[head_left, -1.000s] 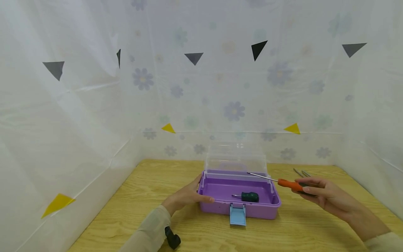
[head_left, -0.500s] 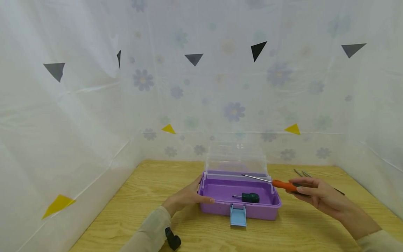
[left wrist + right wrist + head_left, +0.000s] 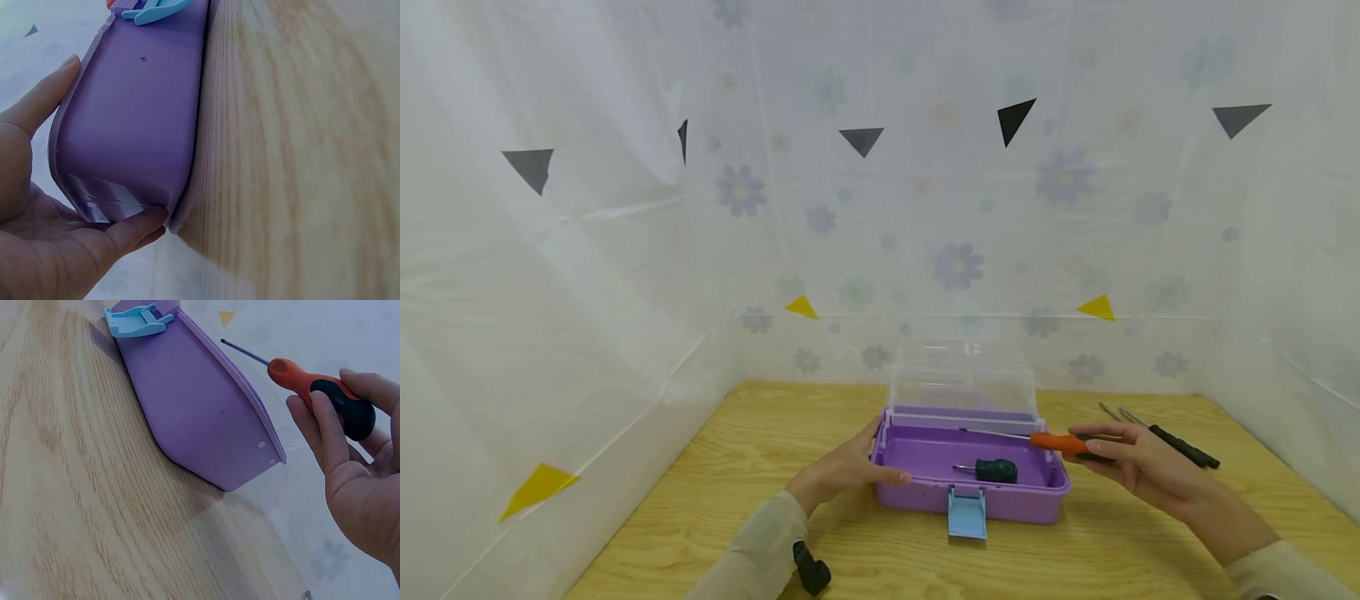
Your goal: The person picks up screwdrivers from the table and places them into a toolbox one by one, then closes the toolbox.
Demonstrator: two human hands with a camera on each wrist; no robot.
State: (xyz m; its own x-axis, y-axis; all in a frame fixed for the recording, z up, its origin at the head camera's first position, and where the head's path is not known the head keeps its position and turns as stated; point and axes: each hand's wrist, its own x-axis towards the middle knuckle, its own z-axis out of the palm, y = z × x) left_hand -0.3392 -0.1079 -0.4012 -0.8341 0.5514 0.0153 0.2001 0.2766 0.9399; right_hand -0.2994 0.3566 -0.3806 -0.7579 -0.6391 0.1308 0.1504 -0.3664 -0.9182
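At the nine o'clock end of a purple box point(image 3: 917, 497), a left hand point(image 3: 847, 467) grips it, thumb over the front rim. Inside the box, toward four o'clock, lies a green-handled screwdriver point(image 3: 997, 471). At three o'clock, the right hand point(image 3: 1150, 475) holds an orange-and-black screwdriver point(image 3: 1055, 443) by its handle, shaft pointing roughly to nine o'clock above the box. Black-handled tools point(image 3: 1183, 447) lie on the wooden table point(image 3: 1097, 550) beyond that hand, toward one o'clock.

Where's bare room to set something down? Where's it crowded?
Bare: table left of the left hand; table between latch and right hand, in front of the box; box floor left of the green screwdriver.
Crowded: box's right end, with the orange screwdriver; table beyond the right hand, with black-handled tools.
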